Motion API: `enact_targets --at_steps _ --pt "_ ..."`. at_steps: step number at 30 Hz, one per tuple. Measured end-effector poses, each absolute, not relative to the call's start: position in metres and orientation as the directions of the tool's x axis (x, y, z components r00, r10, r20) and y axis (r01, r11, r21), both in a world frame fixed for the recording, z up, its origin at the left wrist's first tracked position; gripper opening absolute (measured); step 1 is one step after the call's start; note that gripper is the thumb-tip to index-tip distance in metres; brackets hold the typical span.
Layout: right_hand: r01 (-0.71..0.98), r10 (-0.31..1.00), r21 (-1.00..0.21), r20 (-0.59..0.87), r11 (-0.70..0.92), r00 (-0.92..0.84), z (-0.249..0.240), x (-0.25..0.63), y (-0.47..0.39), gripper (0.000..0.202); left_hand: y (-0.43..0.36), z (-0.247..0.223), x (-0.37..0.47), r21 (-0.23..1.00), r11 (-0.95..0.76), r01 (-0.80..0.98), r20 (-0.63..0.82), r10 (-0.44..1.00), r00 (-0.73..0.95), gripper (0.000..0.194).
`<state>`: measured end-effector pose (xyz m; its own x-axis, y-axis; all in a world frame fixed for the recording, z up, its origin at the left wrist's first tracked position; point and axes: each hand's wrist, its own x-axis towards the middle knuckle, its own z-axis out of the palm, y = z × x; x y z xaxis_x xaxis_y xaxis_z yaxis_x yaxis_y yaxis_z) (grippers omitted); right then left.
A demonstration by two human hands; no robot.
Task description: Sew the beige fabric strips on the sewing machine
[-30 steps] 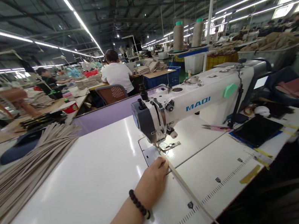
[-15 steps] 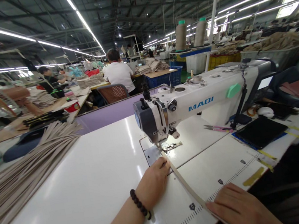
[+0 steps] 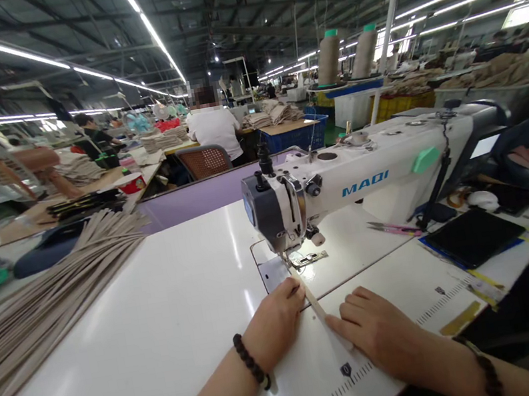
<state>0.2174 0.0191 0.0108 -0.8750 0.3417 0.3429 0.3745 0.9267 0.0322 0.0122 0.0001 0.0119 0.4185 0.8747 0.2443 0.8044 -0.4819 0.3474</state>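
A narrow beige fabric strip (image 3: 314,300) runs from under the needle area of the white sewing machine (image 3: 361,171) toward me. Close to the presser foot, my left hand (image 3: 275,321) is closed on the strip, fingertips pressing it near the metal needle plate (image 3: 273,273). Farther down the strip, my right hand (image 3: 381,334) pinches it between thumb and index finger, the other fingers curled. The strip's near end is hidden behind my right hand. Both wrists wear dark bead bracelets.
A pile of long beige strips (image 3: 58,300) lies along the left. Pink-handled scissors (image 3: 394,228) and a black flat pad (image 3: 474,236) are on the right of the white table (image 3: 164,323). Two thread cones (image 3: 329,60) stand behind the machine. A person in white (image 3: 213,129) sits ahead.
My right hand has moved up along the strip, away from the table's front edge and nearer my left hand. My left hand stays by the presser foot. The view has shifted slightly.
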Motion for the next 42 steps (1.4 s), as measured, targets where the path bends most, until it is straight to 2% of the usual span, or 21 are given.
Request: enact_targets --at_steps 8,12,17,21,25,31,42 --pt "0.370 0.348 0.137 0.159 0.919 -0.924 0.018 0.194 0.046 0.017 0.001 0.010 0.011 0.335 -0.484 0.808 0.225 0.874 0.431 0.024" --pt "0.356 0.342 0.162 0.110 0.920 -0.933 0.018 0.187 0.058 0.025 0.002 0.009 0.010 0.326 -0.465 0.823 0.216 0.884 0.414 0.020" --pt "0.326 0.322 0.167 0.053 0.931 -0.945 0.024 0.180 0.069 0.031 0.004 0.003 0.008 0.310 -0.449 0.838 0.210 0.892 0.400 0.021" --pt "0.357 0.359 0.119 0.008 0.926 -0.933 0.033 0.178 0.078 0.033 0.005 0.001 0.008 0.321 -0.459 0.828 0.231 0.886 0.401 0.022" --pt "0.317 0.315 0.040 0.047 0.948 -0.948 0.033 0.182 0.085 0.031 0.003 0.008 0.010 0.349 -0.431 0.832 0.238 0.900 0.366 0.021" --pt "0.190 0.174 0.062 0.198 0.980 -0.965 0.020 0.189 0.086 0.021 0.001 0.013 0.011 0.353 -0.439 0.827 0.268 0.894 0.360 0.019" --pt "0.268 0.260 0.030 0.168 0.963 -0.951 0.018 0.181 0.093 0.021 0.012 0.010 0.006 0.318 -0.421 0.849 0.242 0.902 0.357 0.021"
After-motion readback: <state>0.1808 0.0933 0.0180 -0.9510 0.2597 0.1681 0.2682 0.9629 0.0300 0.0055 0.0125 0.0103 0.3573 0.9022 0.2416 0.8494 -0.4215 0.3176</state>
